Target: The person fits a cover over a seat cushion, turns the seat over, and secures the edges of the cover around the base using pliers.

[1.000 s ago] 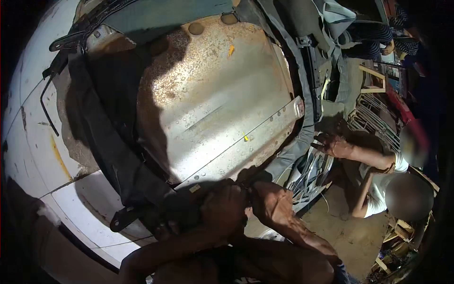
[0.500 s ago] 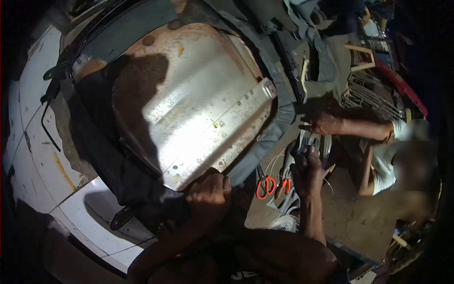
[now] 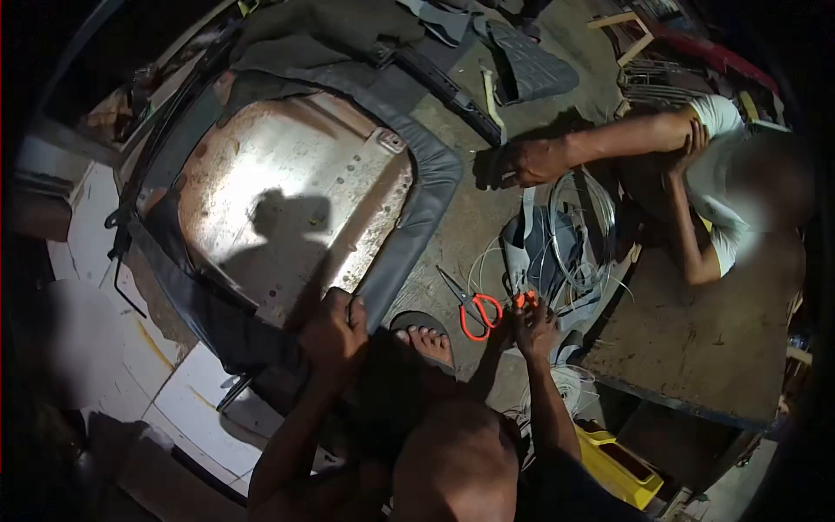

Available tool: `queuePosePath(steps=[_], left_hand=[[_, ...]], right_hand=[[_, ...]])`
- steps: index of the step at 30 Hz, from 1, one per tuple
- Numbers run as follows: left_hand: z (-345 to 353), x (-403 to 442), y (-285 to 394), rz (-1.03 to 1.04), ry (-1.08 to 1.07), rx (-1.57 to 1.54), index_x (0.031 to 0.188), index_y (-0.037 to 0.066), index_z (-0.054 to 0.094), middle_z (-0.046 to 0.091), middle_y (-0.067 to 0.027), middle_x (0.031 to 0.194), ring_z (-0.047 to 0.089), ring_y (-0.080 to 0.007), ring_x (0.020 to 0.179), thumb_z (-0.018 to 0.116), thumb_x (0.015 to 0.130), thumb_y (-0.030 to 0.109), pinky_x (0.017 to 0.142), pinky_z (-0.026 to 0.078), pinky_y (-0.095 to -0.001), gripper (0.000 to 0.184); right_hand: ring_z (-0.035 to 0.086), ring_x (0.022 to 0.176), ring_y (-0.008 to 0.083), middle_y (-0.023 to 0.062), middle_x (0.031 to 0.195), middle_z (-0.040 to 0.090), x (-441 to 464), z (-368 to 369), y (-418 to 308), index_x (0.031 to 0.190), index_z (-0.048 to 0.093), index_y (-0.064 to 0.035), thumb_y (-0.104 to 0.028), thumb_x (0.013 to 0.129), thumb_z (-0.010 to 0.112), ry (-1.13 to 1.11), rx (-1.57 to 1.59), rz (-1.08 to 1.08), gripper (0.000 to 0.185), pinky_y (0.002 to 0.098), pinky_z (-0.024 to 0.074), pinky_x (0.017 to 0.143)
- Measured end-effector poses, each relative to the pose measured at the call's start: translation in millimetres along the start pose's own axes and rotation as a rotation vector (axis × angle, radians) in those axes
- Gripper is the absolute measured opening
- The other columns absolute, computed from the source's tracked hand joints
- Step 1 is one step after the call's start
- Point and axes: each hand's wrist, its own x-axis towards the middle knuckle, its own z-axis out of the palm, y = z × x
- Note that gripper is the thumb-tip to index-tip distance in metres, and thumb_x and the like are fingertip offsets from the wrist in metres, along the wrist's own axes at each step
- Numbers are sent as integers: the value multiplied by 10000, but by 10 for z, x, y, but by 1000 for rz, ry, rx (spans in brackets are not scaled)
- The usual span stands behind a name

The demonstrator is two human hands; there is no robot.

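Observation:
A car seat lies with its metal pan (image 3: 252, 165) upward, dark grey cover material (image 3: 417, 204) wrapped round its rim. My left hand (image 3: 335, 335) is closed on the seat cover at the near edge of the pan. Over to the right, my right hand (image 3: 535, 331) has its fingers round a small orange-handled tool (image 3: 524, 299), perhaps pliers; its jaws are hard to make out. Scissors with orange handles (image 3: 480, 315) lie on the floor just left of that hand. Beyond it are grey fabric strips (image 3: 519, 261) and a coil of wire (image 3: 600, 230).
Another person's hand (image 3: 532, 163) reaches in from the right, beside a wooden table (image 3: 696, 348). A yellow container (image 3: 617, 465) stands low at the right. My sandalled foot (image 3: 426, 344) is near the seat. A black metal rail (image 3: 448, 91) lies behind.
My right hand has drawn back from the pile to the orange-handled tool. My left hand still grips the cover. The view has shifted, and the other person's hand is apart from mine.

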Motion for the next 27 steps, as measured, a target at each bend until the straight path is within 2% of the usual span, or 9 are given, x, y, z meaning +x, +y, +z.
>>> queuePosePath(steps=[5,7,10,11,12,14,19,22,27], left_hand=[[-71,18,14,-2,-55,60,934,76,652,694,-197,796,678,-449,739,598,991,319,674,509,-562,255],[-56,21,6,5,-54,44,940,74,658,700,-207,807,682,-455,753,592,993,320,687,511,-568,260],[-106,48,77,-58,-107,46,950,70,665,709,-224,828,689,-463,778,587,994,322,709,515,-576,268],[-138,56,94,-118,-167,64,954,68,667,713,-230,839,692,-466,788,586,993,323,718,518,-578,271],[-124,58,64,-123,-156,65,954,68,667,713,-230,839,692,-466,788,586,993,323,718,518,-578,271],[-64,40,-7,-58,-122,43,979,74,666,716,-230,844,697,-467,799,587,992,324,727,525,-575,263],[-110,22,60,-71,-139,125,1007,70,657,717,-233,847,697,-469,803,583,991,317,728,528,-578,258],[-113,45,104,-60,-137,137,1018,67,652,716,-237,851,697,-472,808,582,989,314,728,527,-583,258],[-96,48,41,-31,-110,72,1031,68,649,711,-242,849,695,-474,804,586,988,312,725,526,-587,256]], right_hand=[[476,1248,417,191,1182,630,-71,89,354,1440,465,-113,-461,847,799,-384,-123,149,764,593,350,1052],[576,1083,431,189,1002,689,-166,79,626,1374,497,-83,-440,811,819,-210,-186,-74,740,534,441,984],[627,800,441,195,847,690,-173,74,766,1291,512,-34,-470,835,770,-335,64,15,682,466,533,810],[606,605,363,179,784,651,-196,-6,804,1237,489,6,-449,903,683,-454,8,203,597,411,534,632],[606,605,363,179,784,651,-205,-65,759,1237,489,6,-449,903,683,-453,13,192,597,411,534,632],[615,640,257,110,769,623,-313,-224,699,1234,468,4,-442,962,616,-479,377,747,542,374,505,603],[532,777,115,49,953,582,-383,-605,75,1219,569,-19,-154,978,613,-431,789,382,280,287,455,681],[622,1039,344,176,1193,600,-58,-579,-387,1240,582,9,-35,881,598,-433,314,2,362,443,493,856],[532,1136,442,247,1195,545,144,-335,-804,1211,618,-3,-92,782,677,-336,-136,-320,443,545,441,962]])
